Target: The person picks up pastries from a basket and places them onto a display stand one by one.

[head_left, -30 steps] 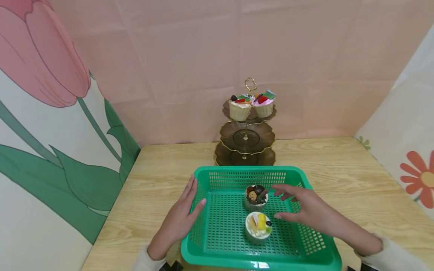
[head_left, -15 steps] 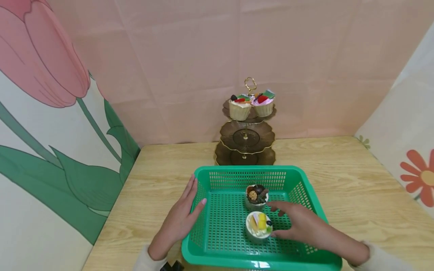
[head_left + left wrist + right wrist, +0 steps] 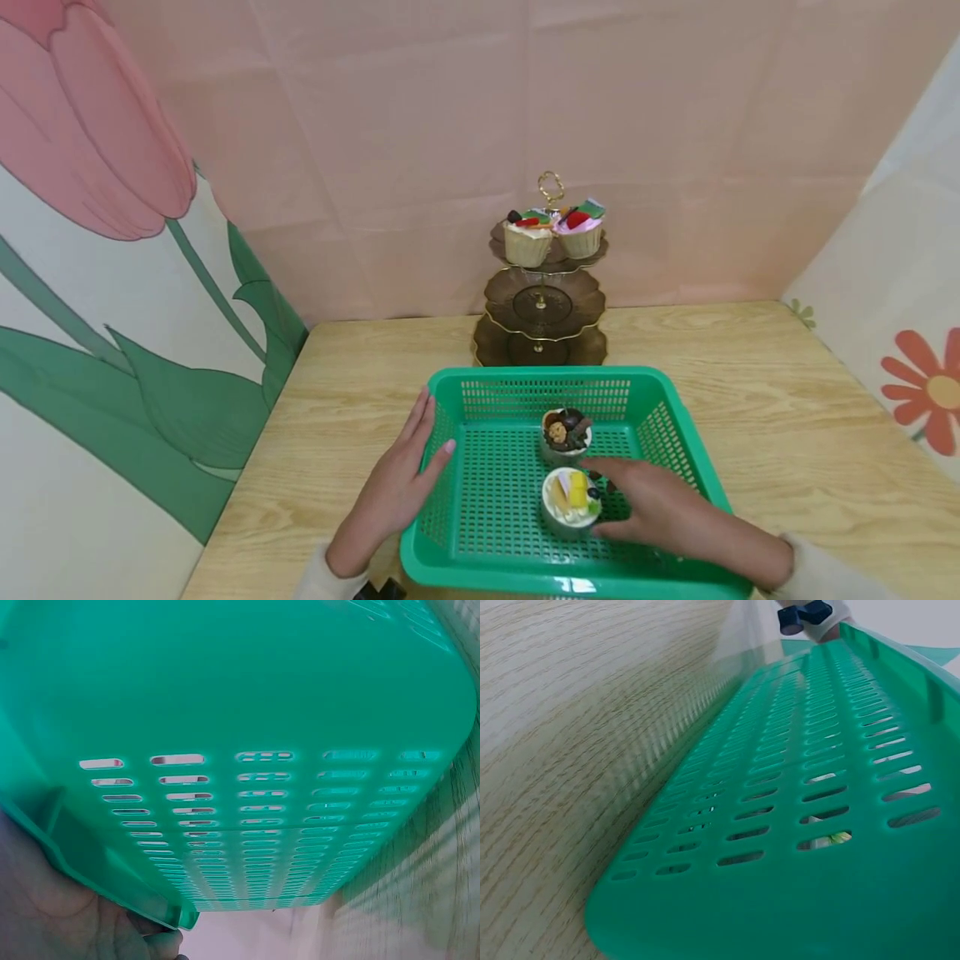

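Two small cupcakes in greyish cups stand in a green plastic basket (image 3: 667,542) in the head view. The rear one, a chocolate-topped cupcake (image 3: 566,433), has dark toppings. In front of it is a fruit-topped cupcake (image 3: 570,502) with white cream and yellow pieces. My right hand (image 3: 652,508) is at the front cupcake's right side, thumb near its front and fingers by its back, with a gap between. My left hand (image 3: 397,483) rests along the basket's left rim, fingers extended. Both wrist views mostly show the basket's slotted outer walls.
Behind the basket stands a three-tier brown cake stand (image 3: 543,304) with a gold handle. Two cupcakes (image 3: 528,242) sit on its top tier. The wooden table (image 3: 360,392) meets a pink cloth backdrop (image 3: 405,167), with flower-printed sheets at both sides.
My right hand has moved left and nearer to me, from beside the chocolate-topped cupcake to the fruit-topped one. The left hand and both cupcakes have stayed in place.
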`<state>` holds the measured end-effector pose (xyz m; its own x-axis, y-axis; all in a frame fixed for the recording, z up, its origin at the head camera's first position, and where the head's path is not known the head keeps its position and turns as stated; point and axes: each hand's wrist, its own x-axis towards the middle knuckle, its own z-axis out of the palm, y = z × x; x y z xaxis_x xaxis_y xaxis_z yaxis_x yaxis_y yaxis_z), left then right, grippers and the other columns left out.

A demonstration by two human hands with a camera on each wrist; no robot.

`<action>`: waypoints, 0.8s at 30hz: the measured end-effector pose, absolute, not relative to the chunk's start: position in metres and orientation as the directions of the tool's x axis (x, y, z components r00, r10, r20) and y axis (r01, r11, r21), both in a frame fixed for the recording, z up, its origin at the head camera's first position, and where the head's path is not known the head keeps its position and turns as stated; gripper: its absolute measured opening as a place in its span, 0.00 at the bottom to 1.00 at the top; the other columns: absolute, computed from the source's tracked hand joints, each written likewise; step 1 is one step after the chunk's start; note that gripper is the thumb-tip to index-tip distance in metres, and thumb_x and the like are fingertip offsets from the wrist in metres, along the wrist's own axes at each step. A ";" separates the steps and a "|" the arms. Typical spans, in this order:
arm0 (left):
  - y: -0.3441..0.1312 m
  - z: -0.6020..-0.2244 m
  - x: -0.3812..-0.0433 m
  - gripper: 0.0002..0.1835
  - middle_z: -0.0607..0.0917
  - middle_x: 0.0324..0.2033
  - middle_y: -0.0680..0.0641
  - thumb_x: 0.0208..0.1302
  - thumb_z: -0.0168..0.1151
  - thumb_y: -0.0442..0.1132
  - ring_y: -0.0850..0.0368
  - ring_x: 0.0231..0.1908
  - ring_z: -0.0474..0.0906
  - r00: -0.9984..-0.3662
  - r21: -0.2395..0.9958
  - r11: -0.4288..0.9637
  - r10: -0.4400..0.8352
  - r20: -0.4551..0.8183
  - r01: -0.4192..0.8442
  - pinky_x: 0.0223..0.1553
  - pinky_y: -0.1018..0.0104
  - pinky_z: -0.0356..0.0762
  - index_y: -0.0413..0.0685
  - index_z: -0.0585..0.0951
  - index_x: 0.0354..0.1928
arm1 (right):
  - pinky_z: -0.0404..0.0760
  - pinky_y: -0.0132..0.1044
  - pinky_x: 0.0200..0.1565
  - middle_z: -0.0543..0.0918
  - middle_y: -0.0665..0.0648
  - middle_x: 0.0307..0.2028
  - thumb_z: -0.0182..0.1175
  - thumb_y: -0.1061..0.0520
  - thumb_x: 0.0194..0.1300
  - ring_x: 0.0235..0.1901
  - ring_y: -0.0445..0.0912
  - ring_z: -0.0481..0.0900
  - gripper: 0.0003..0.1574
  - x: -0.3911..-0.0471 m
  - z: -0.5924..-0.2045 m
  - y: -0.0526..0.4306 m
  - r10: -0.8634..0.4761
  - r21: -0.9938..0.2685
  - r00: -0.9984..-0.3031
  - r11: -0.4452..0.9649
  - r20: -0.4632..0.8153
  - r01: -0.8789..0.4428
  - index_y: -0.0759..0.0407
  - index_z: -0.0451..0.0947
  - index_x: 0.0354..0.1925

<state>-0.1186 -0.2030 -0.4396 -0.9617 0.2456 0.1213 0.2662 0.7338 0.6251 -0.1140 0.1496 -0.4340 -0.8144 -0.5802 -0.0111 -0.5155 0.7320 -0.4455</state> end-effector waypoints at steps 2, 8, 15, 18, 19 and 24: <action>-0.203 -0.440 -0.119 0.39 0.38 0.80 0.62 0.80 0.46 0.59 0.55 0.77 0.45 -0.961 0.628 0.729 0.246 0.129 0.271 0.71 0.42 0.59 0.50 0.48 0.81 | 0.83 0.52 0.49 0.83 0.58 0.57 0.79 0.37 0.50 0.52 0.54 0.83 0.51 -0.115 -0.435 0.149 -0.591 -0.446 -0.806 0.727 -0.021 -0.522 0.63 0.76 0.64; -0.202 -0.442 -0.119 0.41 0.38 0.80 0.60 0.78 0.41 0.65 0.54 0.77 0.45 -0.959 0.629 0.726 0.248 0.137 0.277 0.71 0.42 0.58 0.49 0.48 0.81 | 0.83 0.53 0.49 0.84 0.57 0.55 0.79 0.35 0.49 0.52 0.54 0.83 0.48 -0.114 -0.436 0.150 -0.601 -0.449 -0.798 0.723 -0.036 -0.525 0.61 0.79 0.60; -0.202 -0.440 -0.119 0.41 0.37 0.80 0.62 0.78 0.40 0.65 0.56 0.77 0.44 -0.961 0.631 0.728 0.250 0.121 0.269 0.72 0.43 0.58 0.50 0.47 0.81 | 0.83 0.53 0.50 0.83 0.58 0.56 0.79 0.36 0.49 0.53 0.54 0.82 0.51 -0.112 -0.437 0.149 -0.627 -0.432 -0.779 0.712 -0.034 -0.554 0.62 0.76 0.63; -0.202 -0.440 -0.119 0.41 0.37 0.80 0.62 0.78 0.40 0.65 0.56 0.77 0.44 -0.961 0.622 0.735 0.247 0.127 0.271 0.72 0.43 0.58 0.51 0.47 0.81 | 0.83 0.53 0.51 0.82 0.59 0.58 0.78 0.37 0.51 0.55 0.55 0.82 0.53 -0.112 -0.438 0.147 -0.638 -0.444 -0.769 0.701 -0.040 -0.558 0.62 0.73 0.67; -0.203 -0.440 -0.119 0.41 0.37 0.80 0.62 0.78 0.40 0.65 0.56 0.77 0.44 -0.961 0.621 0.735 0.246 0.129 0.271 0.72 0.43 0.58 0.51 0.47 0.81 | 0.83 0.53 0.50 0.82 0.60 0.59 0.78 0.38 0.51 0.55 0.55 0.82 0.53 -0.112 -0.439 0.147 -0.639 -0.452 -0.768 0.698 -0.043 -0.556 0.62 0.73 0.67; -0.203 -0.438 -0.119 0.42 0.36 0.79 0.65 0.76 0.38 0.68 0.59 0.77 0.42 -0.965 0.631 0.734 0.241 0.103 0.251 0.72 0.45 0.56 0.54 0.46 0.81 | 0.84 0.50 0.47 0.84 0.58 0.54 0.77 0.36 0.52 0.51 0.51 0.83 0.51 -0.111 -0.440 0.146 -0.632 -0.456 -0.774 0.697 -0.027 -0.553 0.62 0.74 0.65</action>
<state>-0.1186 -0.2027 -0.4385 -0.9650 0.2411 0.1031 0.2508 0.7339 0.6312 -0.1108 0.1457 -0.4402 -0.7743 -0.6323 -0.0274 -0.5531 0.6971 -0.4563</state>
